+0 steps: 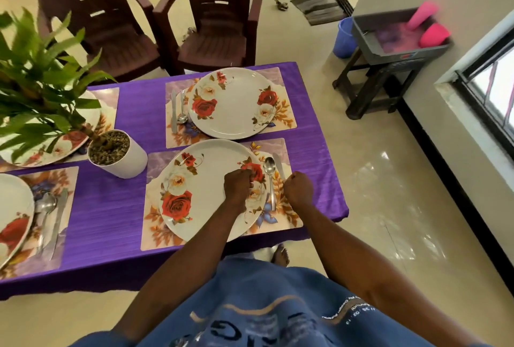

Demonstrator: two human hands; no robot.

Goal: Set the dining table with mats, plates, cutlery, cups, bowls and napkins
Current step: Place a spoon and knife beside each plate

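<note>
My left hand [238, 184] sits curled over the right part of the near plate [207, 191], fingers bent in toward the rim by the red rose print — whether they pinch anything I cannot tell from here. My right hand [298, 190] is clenched just past the plate's edge, above the near mat [289, 218]; the knife [279, 165] runs under it, but I cannot tell if the fist actually grips the handle. Between my two hands lies the spoon [270, 180], bowl pointing away from me, flat on the mat beside the plate.

Beyond this setting, a second flowered plate [232, 103] rests on its own mat [281, 79], with a knife and spoon [178, 109] lying side by side to its left. On the left side of the purple tablecloth [130, 202] there are two more settings — one near plate [11, 218] with cutlery [51, 218] beside it, one farther plate partly hidden behind the leaves of a potted plant [116, 153] in a white pot.

Off the table, to the right, a grey tub [389, 49] stands on a dark stool and holds pink cups [434, 35]. Two brown plastic chairs [214, 15] stand at the far side.
</note>
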